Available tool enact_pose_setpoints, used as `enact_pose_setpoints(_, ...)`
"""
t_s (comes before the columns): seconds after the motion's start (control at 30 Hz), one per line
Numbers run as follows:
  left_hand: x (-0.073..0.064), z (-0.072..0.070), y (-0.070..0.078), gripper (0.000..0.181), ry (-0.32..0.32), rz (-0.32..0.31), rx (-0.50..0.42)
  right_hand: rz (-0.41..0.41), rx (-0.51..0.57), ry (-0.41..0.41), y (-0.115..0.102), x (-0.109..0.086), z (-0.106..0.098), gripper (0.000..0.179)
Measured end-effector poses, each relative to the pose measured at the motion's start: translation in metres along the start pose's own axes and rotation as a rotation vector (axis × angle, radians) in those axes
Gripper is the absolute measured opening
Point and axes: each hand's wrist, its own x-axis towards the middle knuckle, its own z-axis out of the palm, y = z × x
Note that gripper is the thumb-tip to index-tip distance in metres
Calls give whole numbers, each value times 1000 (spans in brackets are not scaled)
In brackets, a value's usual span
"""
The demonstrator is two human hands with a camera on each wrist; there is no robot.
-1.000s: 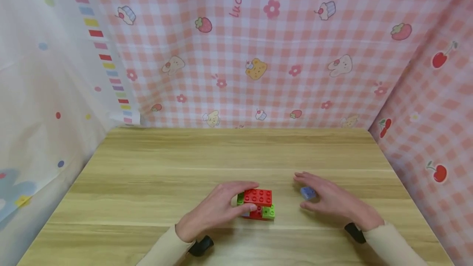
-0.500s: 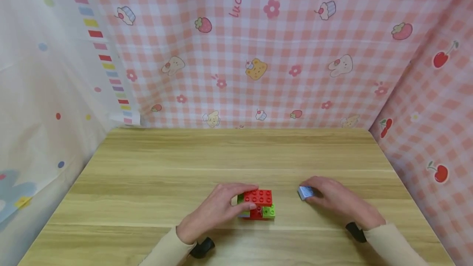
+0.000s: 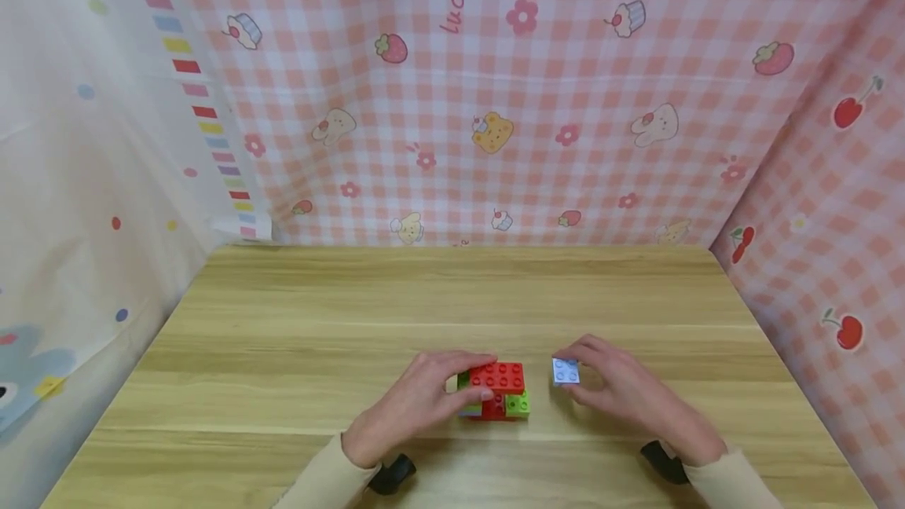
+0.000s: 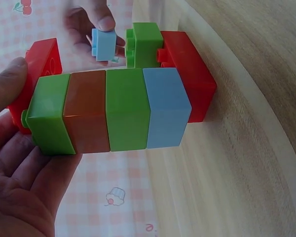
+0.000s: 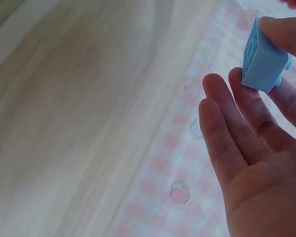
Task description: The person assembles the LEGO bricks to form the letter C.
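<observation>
In the head view my left hand (image 3: 413, 397) holds a small toy-brick structure on the table, thumb and fingers around its upper red brick (image 3: 500, 377). The left wrist view shows its column of a light blue brick (image 4: 167, 106), a green, a brown brick (image 4: 87, 112) and another green one. That column rises from a lower red brick (image 4: 192, 74), which also bears a green brick (image 4: 147, 44) at its other end. To the right, my right hand (image 3: 622, 389) pinches a loose light blue brick (image 3: 566, 371), studs up, between thumb and fingertips, apart from the structure.
The wooden table (image 3: 318, 305) carries the work. A pink checked cloth (image 3: 438, 100) hangs behind its far edge and on the right, and a white dotted cloth (image 3: 64, 163) on the left. A black band (image 3: 392, 474) sits at the left wrist.
My right hand has closed on the light blue brick, picked it up and brought it left towards the structure, turning its studs up. My left hand keeps its hold.
</observation>
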Motion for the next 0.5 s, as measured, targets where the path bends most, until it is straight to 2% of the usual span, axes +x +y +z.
enact_pose_setpoints(0.17,0,0,0,43,-1,-5,-15,-42,50,8,-12,3,4,34)
enact_pose_setpoints(0.5,0,1,-1,43,14,6,-39,-56,137,39,-31,10,14,37)
